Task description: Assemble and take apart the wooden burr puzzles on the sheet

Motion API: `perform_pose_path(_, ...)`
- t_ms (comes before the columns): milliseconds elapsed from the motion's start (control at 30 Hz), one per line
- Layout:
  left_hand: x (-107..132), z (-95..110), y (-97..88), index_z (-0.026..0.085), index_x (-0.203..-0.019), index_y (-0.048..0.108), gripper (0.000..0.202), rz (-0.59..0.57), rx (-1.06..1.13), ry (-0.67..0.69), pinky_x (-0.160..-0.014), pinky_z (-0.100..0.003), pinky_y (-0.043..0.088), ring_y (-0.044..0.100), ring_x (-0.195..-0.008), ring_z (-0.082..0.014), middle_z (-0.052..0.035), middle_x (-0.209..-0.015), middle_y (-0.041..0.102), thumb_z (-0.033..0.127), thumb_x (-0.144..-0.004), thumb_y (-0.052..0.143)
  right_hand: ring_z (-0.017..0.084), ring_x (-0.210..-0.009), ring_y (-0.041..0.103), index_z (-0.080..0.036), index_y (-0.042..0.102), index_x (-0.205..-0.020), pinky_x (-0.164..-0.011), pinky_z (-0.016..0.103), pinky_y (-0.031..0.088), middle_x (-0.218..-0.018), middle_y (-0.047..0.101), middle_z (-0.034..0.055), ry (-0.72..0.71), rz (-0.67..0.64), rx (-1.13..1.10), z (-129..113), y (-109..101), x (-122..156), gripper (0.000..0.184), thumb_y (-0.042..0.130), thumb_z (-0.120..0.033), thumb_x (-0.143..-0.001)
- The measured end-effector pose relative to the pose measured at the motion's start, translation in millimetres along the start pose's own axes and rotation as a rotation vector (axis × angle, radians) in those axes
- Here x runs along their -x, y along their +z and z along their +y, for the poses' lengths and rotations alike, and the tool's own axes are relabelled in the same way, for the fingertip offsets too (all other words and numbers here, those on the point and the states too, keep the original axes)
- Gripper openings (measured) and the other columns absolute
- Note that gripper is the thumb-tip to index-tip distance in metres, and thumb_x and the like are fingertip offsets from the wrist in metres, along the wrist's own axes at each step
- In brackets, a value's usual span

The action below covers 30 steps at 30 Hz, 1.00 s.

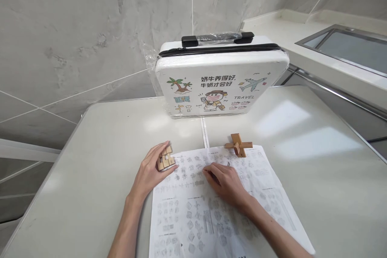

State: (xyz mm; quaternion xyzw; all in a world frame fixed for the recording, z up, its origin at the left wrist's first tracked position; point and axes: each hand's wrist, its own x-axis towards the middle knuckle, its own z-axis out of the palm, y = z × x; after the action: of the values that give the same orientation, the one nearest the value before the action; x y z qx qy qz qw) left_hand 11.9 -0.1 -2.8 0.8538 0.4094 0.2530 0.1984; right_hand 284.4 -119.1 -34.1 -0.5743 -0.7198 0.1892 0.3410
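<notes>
Several pale wooden blocks (167, 163) sit side by side in a low cluster beneath my left hand (148, 169), their edges squared off and small gaps showing between some of them; part of the cluster is hidden by my fingers. It lies by the upper left edge of the printed sheet (201, 209), between my left thumb and forefinger: the forefinger reaches around its far side, the thumb runs along its near side, and together they clasp it.

My right hand (225, 179) rests on the sheet with its fingers curled inward; I can't tell whether they pinch anything. Just beyond them stands a darker brown wooden cross (238, 145), made of flat bars and a short upright piece, with a small mark on its near end. It straddles the sheet's far edge on the tabletop (99, 141), apart from all my fingers.
</notes>
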Motion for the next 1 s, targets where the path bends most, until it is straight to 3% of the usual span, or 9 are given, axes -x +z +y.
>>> perform_pose_path(100, -3.4, 14.1, -0.1, 0.028, -0.154, 0.049, 0.068, 0.098, 0.006, 0.087, -0.12, -0.055, 0.051, 0.057, -0.144, -0.0321, -0.0112, -0.153, 0.063, 0.037, -0.094, 0.08, 0.016, -0.06, 0.061, -0.021, 0.068, -0.098, -0.056, 0.028, 0.037, -0.078, 0.072, 0.0024, 0.016, 0.01, -0.029, 0.7, -0.2, -0.6, 0.025, 0.048, -0.025, -0.111)
perform_pose_path(167, -3.7, 24.7, 4.3, 0.027, -0.143, 0.058, 0.052, 0.16, 0.012, 0.134, -0.111, -0.052, 0.057, 0.067, -0.132, -0.0306, -0.0104, -0.14, 0.071, 0.033, -0.095, 0.078, 0.016, -0.062, 0.063, -0.021, 0.068, -0.098, -0.057, 0.029, 0.039, -0.08, 0.074, 0.0029, 0.036, 0.013, -0.052, 1.3, -0.1, -1.1, 0.024, 0.049, -0.026, -0.111)
perform_pose_path(233, -1.4, 35.3, 13.0, 0.026, -0.123, 0.066, 0.029, 0.165, 0.04, 0.171, -0.086, -0.041, 0.064, 0.077, -0.096, -0.0236, -0.0051, -0.106, 0.08, 0.031, -0.096, 0.076, 0.017, -0.063, 0.065, -0.022, 0.068, -0.099, -0.058, 0.029, 0.041, -0.082, 0.075, 0.0032, 0.066, 0.008, -0.09, 1.7, -0.3, -1.7, 0.024, 0.049, -0.028, -0.111)
perform_pose_path(300, 3.1, 45.5, 24.6, 0.024, -0.099, 0.068, 0.003, 0.085, 0.106, 0.256, -0.059, -0.028, 0.056, 0.064, -0.056, -0.0129, 0.0047, -0.068, 0.07, 0.026, -0.099, 0.071, 0.017, -0.064, 0.065, -0.022, 0.069, -0.098, -0.059, 0.029, 0.043, -0.083, 0.076, 0.0034, 0.107, 0.01, -0.153, 1.6, -1.2, -2.6, 0.023, 0.05, -0.029, -0.11)
perform_pose_path(333, 5.8, 50.3, 30.9, 0.024, -0.089, 0.065, 0.011, 0.027, 0.12, 0.286, -0.052, -0.026, 0.05, 0.057, -0.047, -0.0104, 0.0071, -0.059, 0.064, 0.024, -0.099, 0.069, 0.017, -0.064, 0.065, -0.022, 0.069, -0.097, -0.06, 0.029, 0.044, -0.083, 0.075, 0.0035, 0.131, 0.015, -0.193, 1.3, -2.0, -3.2, 0.024, 0.051, -0.031, -0.11)
perform_pose_path(467, 14.4, 64.2, 52.2, 0.023, -0.071, 0.056, 0.028, -0.123, 0.119, 0.307, -0.046, -0.025, 0.04, 0.049, -0.042, -0.009, 0.0076, -0.05, 0.053, 0.02, -0.098, 0.062, 0.017, -0.059, 0.059, -0.022, 0.069, -0.092, -0.056, 0.029, 0.044, -0.071, 0.068, 0.0017, 0.276, 0.051, -0.428, -0.9, -8.0, -5.8, 0.03, 0.054, -0.042, -0.109)
perform_pose_path(633, 14.7, 68.5, 60.4, 0.022, -0.07, 0.056, 0.028, -0.221, 0.207, 0.223, -0.046, -0.024, 0.04, 0.047, -0.042, -0.0094, 0.0072, -0.051, 0.051, 0.018, -0.096, 0.061, 0.012, -0.045, 0.039, -0.023, 0.065, -0.096, -0.044, 0.027, 0.032, -0.065, 0.053, -0.0044, 0.577, 0.054, -0.995, 3.6, -15.3, -10.0, 0.04, 0.056, -0.061, -0.104)
perform_pose_path(733, 13.2, 67.5, 59.2, 0.021, -0.074, 0.059, 0.024, -0.261, 0.274, 0.151, -0.047, -0.022, 0.041, 0.049, -0.044, -0.0084, 0.0071, -0.053, 0.055, 0.021, -0.098, 0.062, 0.011, -0.042, 0.027, -0.023, 0.062, -0.1, -0.042, 0.027, 0.027, -0.064, 0.044, -0.0068, 0.662, 0.112, -1.251, 12.7, -17.5, -13.4, 0.045, 0.051, -0.067, -0.103)
perform_pose_path(1000, 11.0, 68.5, 57.9, 0.021, -0.075, 0.064, 0.024, -0.298, 0.345, 0.069, -0.047, -0.021, 0.043, 0.052, -0.045, -0.0089, 0.0063, -0.054, 0.059, 0.026, -0.099, 0.062, 0.014, -0.046, 0.011, -0.027, 0.053, -0.094, -0.04, 0.03, 0.02, -0.067, 0.025, -0.0081, 0.633, 0.257, -1.324, 22.2, -26.7, -19.2, 0.048, 0.04, -0.072, -0.105)
